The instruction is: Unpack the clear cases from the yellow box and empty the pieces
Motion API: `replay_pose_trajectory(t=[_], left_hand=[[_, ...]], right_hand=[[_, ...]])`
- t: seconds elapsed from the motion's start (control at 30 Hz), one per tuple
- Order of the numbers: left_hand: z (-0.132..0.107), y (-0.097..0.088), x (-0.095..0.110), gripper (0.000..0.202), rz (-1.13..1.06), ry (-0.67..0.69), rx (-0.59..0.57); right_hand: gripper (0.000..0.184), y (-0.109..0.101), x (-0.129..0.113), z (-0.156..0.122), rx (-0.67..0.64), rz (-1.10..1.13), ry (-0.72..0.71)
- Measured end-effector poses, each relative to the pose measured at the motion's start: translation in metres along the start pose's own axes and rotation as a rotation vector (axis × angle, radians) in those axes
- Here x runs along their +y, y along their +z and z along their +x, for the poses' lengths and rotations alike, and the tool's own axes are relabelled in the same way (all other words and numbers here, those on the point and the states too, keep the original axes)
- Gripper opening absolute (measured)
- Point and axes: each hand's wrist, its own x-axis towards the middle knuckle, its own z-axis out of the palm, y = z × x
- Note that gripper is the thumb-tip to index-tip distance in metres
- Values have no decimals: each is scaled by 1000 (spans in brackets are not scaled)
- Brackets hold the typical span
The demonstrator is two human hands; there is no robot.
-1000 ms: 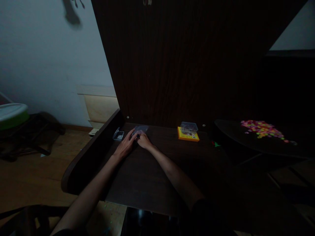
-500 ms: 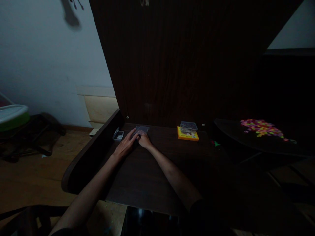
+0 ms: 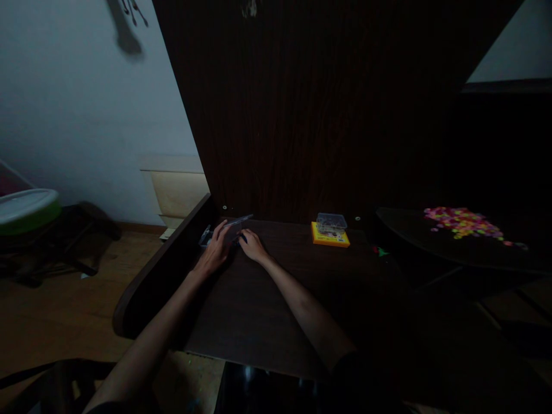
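My left hand lies at the far left corner of the desk, fingers loosely spread, and it lifts a thin clear lid by its near edge; the light is too dim for me to see just how the fingertips grip it. My right hand rests just beside it, curled with the fingers bent down onto the desk, touching something small and dark that I cannot make out.

The lid is tilted, its long axis running left to right, the right end raised and pointing toward the tall dark back panel. A small grey case sits just left of my left hand, against the raised side rail.

The rail closes the left edge and the panel closes the back, so both hands are in a corner. To the right the desk lies open as far as the yellow box with a clear tub on top. Well apart, on the round table, lies a heap of coloured beads.
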Motion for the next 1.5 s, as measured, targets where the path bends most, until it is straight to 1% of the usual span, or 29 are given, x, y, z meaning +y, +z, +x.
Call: replay_pose_trajectory(t=[0.13,0.2,0.33,0.4,0.43,0.5,0.57,0.63,0.67,0.73,0.83,0.9,0.97,1.07,1.13,1.33,1.5], left_hand=[[6,-6,-5,58,-55,-39,134],[10,-4,-8,59,-132,-111,168],[18,7,-11,65,-427,-307,112],[21,9,-10,64,-496,-357,106],[22,10,-9,60,-469,-366,113],[23,8,-6,47,-310,-353,141],[22,5,-2,32,-97,-292,175],[21,2,2,23,73,-204,181],[21,1,4,22,135,-162,164],[22,1,7,24,228,-102,90],[28,1,10,30,336,-60,-77],[35,0,12,34,377,-53,-183],[43,0,13,34,390,-66,-243],[52,0,14,31,405,-121,-255],[57,1,12,29,418,-160,-257],[68,9,5,28,444,-246,-268],[77,19,-3,29,464,-305,-293]], right_hand=[[35,-3,-2,-3,8,7,-11],[36,-5,-4,-4,14,-13,-30],[26,-9,-7,-8,67,-123,-9],[21,-11,-8,-9,101,-155,16],[17,-12,-8,-9,117,-161,23],[14,-12,-8,-10,150,-169,34],[15,-12,-9,-10,183,-184,37],[14,-11,-8,-10,208,-198,32],[13,-11,-8,-10,215,-201,25],[13,-9,-6,-10,218,-195,10],[16,-9,-4,-9,209,-178,-1],[18,-10,-4,-9,213,-168,-4],[24,-11,-4,-8,240,-160,-5],[38,-11,-5,-9,296,-141,19],[42,-10,-5,-9,311,-126,48],[35,-10,-4,-9,309,-87,116],[28,-10,-3,-9,323,-101,110]])
